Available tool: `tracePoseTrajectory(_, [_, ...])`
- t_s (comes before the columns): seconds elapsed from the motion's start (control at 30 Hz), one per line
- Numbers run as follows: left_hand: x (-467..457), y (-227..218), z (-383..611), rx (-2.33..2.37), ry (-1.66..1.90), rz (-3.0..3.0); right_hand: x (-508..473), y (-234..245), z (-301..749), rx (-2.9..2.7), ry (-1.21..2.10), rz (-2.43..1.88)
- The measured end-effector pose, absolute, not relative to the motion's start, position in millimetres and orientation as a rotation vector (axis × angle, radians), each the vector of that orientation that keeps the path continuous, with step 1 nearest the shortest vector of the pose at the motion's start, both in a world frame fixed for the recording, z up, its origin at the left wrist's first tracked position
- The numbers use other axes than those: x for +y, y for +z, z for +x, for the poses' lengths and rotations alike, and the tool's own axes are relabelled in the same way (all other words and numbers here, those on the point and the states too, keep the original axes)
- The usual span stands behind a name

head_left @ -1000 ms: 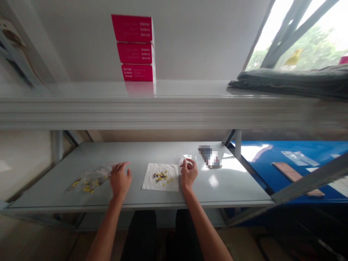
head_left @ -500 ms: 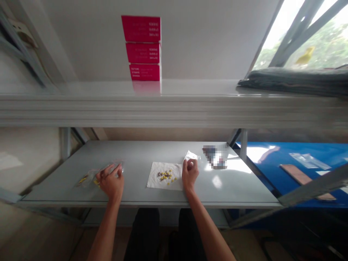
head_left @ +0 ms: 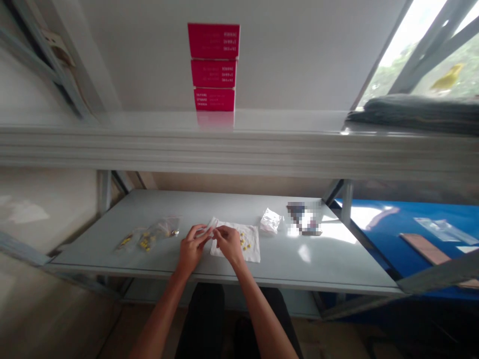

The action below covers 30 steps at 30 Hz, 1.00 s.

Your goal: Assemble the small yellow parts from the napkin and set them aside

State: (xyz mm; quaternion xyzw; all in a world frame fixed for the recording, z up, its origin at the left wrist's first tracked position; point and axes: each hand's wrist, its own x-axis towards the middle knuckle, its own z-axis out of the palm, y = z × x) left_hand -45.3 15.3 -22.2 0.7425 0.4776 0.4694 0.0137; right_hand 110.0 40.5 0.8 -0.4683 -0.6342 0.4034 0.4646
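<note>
At the left of the frame, clear bags (head_left: 145, 243) lie in a row on the grey tabletop (head_left: 329, 267); the two nearer the left edge have yellow pieces in them, and the one nearest my hands has something small and dark at its right end. Right of centre sits a crumpled bag (head_left: 270, 221), shiny and see-through; I can't tell if anything is inside. Between my hands is a small plastic bag (head_left: 211, 225), and its contents are too small to make out. My forearms come up from the bottom of the frame and lean in toward each other, so my hands meet just left of centre. My left hand (head_left: 193, 247) grips the small plastic bag between its fingers. My right hand (head_left: 229, 243) is curled with thumb and fingertips drawn together at the bag's edge; whether it pinches the plastic or a piece, I can't tell. The small plastic bag is held over the left edge of the white cloth (head_left: 252, 254), and loose yellow pieces (head_left: 245, 244) lie on that cloth just right of my right hand.
</note>
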Motion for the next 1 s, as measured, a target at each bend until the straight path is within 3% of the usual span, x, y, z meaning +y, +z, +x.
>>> tracePoseTrajectory(0.5, [7.2,-4.9,-40.4,1.569,1.339,2.065,49.0,24.9,123.5,-2.018,0.703,-1.039])
tracePoseTrajectory(0.8, [12.9,-8.6,-47.5,1.418,1.34,1.836,41.6,31.3,118.4,-2.409,0.293,-1.222])
tracePoseTrajectory(1.0, [12.1,-10.8,-47.2,1.662,1.498,1.751,34.8,20.7,109.9,-2.2,0.267,-1.48])
